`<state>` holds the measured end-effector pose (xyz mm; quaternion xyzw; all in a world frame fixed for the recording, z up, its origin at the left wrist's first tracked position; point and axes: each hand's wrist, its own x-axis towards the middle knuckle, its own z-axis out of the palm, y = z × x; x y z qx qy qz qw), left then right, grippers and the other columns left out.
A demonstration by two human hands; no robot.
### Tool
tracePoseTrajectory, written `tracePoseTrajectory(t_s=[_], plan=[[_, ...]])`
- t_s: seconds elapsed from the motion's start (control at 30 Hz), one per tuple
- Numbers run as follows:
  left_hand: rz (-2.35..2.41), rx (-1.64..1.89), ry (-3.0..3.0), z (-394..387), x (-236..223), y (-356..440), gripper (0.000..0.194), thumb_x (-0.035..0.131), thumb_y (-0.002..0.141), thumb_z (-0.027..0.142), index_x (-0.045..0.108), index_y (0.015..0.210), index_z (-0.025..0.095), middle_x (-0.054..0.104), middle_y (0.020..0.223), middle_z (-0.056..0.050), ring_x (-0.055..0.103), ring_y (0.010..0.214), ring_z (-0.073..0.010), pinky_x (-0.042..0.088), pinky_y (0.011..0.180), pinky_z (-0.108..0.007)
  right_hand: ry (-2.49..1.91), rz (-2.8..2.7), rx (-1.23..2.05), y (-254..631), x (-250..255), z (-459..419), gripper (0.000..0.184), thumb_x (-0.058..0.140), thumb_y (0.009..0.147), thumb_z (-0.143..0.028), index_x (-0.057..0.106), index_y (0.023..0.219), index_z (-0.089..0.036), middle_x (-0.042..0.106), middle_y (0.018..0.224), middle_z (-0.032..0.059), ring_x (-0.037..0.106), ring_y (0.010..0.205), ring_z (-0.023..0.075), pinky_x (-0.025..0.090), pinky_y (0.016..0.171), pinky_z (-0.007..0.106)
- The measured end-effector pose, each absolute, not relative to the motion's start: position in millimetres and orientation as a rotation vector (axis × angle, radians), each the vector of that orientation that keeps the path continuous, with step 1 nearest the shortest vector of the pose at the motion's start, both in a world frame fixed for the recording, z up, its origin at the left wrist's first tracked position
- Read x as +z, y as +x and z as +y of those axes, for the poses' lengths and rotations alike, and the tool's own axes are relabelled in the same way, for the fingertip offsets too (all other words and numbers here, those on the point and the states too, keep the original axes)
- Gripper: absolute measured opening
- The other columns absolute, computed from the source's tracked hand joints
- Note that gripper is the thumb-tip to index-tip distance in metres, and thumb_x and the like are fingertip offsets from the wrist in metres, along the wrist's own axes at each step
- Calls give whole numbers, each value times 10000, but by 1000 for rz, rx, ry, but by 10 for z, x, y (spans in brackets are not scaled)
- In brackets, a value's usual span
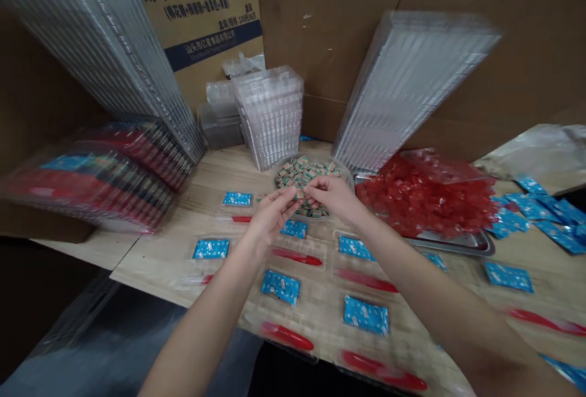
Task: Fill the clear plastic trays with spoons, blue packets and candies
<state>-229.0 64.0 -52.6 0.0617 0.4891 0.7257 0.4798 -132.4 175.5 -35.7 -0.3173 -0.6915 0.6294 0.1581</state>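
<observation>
"Green and pink sweets (304,171), where are they?"

"In the round clear dish (350,179), just below my left hand (272,214) and right hand (332,196). Fingers of both pinch together; I cannot tell if they hold one."

Soft indoor light, blurred edges (fisheye warp)

Cardboard carton (215,15), large print: 沙臭豆腐造型棉花糖, preceded by a partly cut-off character
Blue band (213,46) on carton, white print: 汕头市亿星食品有限公司, small and blurred
</observation>
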Motion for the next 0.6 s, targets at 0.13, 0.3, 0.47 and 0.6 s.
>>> tracePoseTrajectory(t_s=[0.13,0.3,0.47,0.6], plan=[[1190,1814,162,508,-462,-2171,197,751,642,116,650,810,123,689,711,-9,641,657,-78,504,720,-202,-892,-1842,2020,-1232,-317,1656,135,681,697,-244,589,645,-161,609,562,-23,527,486,67,451,480,184],[1178,1863,131,452,-444,-2085,200,755,651,144,635,810,132,692,748,-9,649,696,-83,501,739,-208,-904,-1705,2179,-1168,-271,1583,138,676,700,-226,578,646,-144,587,563,-21,522,501,59,440,477,167],[1187,1937,21,478,-516,-2027,150,706,708,139,603,814,163,677,718,21,639,658,-62,501,730,-195,-977,-1713,1898,-1179,-253,1458,83,580,734,-204,576,663,-162,565,573,-33,504,500,69,403,461,177],[1168,1920,34,427,-489,-1987,129,687,730,163,609,832,156,685,735,6,648,678,-75,506,742,-207,-990,-1959,1603,-1222,-327,1385,62,568,707,-201,579,656,-168,581,612,-23,505,532,88,414,492,202]])
